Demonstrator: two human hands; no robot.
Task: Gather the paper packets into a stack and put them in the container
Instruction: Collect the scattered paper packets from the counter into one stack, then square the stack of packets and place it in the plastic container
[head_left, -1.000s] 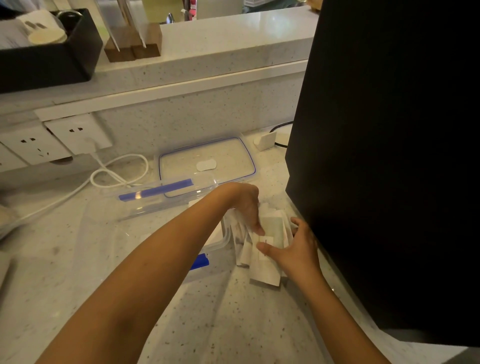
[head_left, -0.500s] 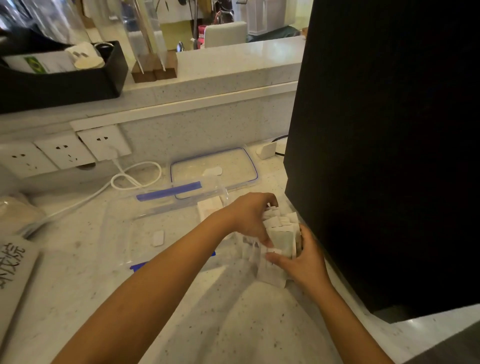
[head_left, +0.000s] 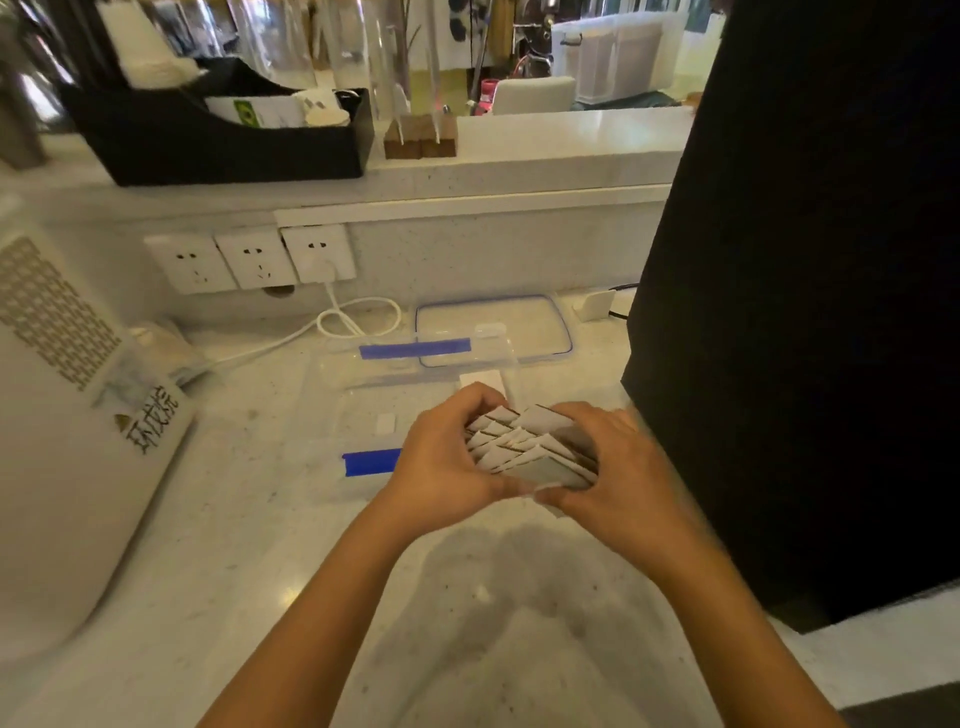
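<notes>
Pressing from both sides, the left hand (head_left: 441, 462) and right hand (head_left: 618, 467) close around the paper packets (head_left: 524, 447), a fanned, uneven stack held above the table (head_left: 249, 519). The clear container (head_left: 374, 400) stands open just behind the hands, with 1 packet (head_left: 480, 380) inside; its lid (head_left: 493, 330) lies beyond.
</notes>
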